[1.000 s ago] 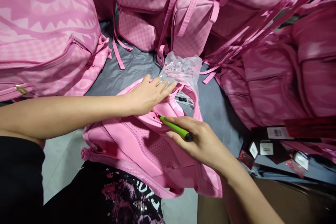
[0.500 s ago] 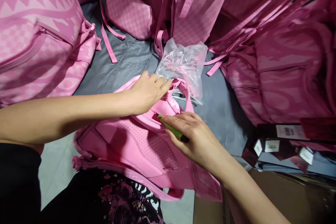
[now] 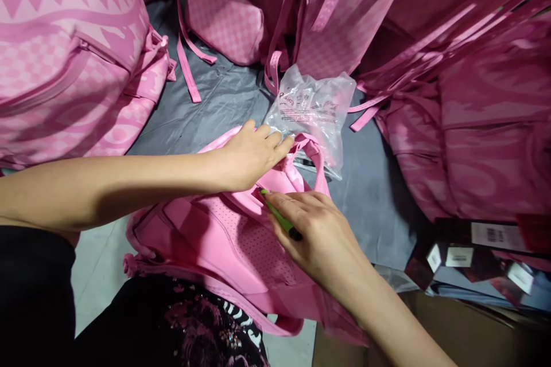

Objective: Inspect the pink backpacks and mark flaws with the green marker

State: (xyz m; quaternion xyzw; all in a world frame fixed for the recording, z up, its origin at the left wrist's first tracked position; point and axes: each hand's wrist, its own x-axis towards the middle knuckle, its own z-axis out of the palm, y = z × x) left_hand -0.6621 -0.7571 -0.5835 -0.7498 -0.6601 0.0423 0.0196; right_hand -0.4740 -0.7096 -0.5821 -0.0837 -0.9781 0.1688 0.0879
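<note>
A pink backpack lies tilted across my lap and the surface before me, its dotted mesh back panel facing up. My left hand grips its top edge beside the carry loop, fingers curled over the fabric. In my right hand is a slim green tool with a dark tip and a black end; its exact kind does not show. The tip is at the fabric just below my left hand. Beyond the loop lies a clear printed plastic bag.
Several pink backpacks stand around: a patterned one at left, a checkered one at the back, more at right, straps trailing. Dark tags with white labels lie at right above a cardboard box. Grey sheeting covers the surface.
The view has shifted, so most surroundings sit further right. Both hands keep their places on the backpack, with the green tool still in my right hand and only slightly moved.
</note>
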